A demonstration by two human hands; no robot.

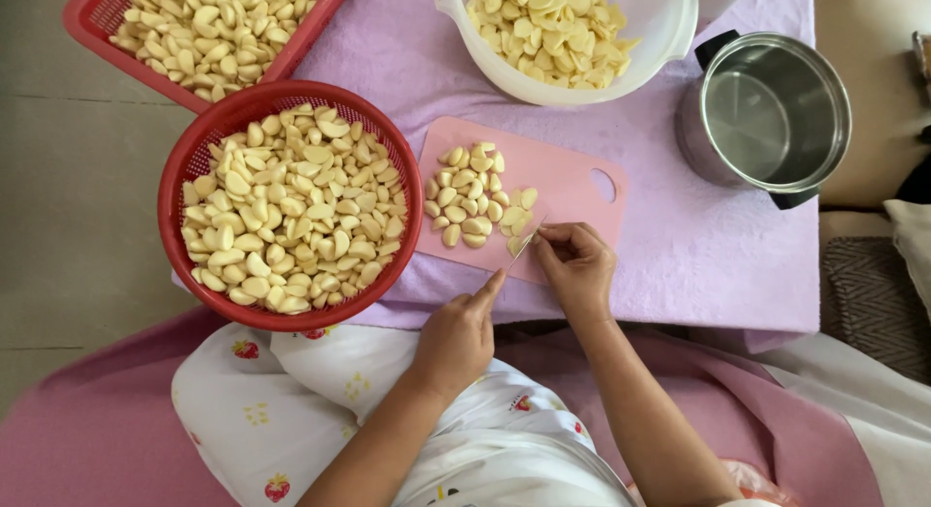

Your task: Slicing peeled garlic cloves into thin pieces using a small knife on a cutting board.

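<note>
Pink cutting board (572,182) lies on a lilac cloth, peeled garlic cloves (467,194) heaped at its nine o'clock side. Slicing seems to be the step in hand. Right hand (579,267), fingers curled, pinches a small knife (522,246) over a clove at the board's six o'clock edge. Left hand (456,337), loosely closed with forefinger extended, touches the knife's near end; the cut likely calls for a steadied clove.

Right hand (578,267) holds knife (522,245) over garlic (467,197) on pink cutting board (572,182).
</note>
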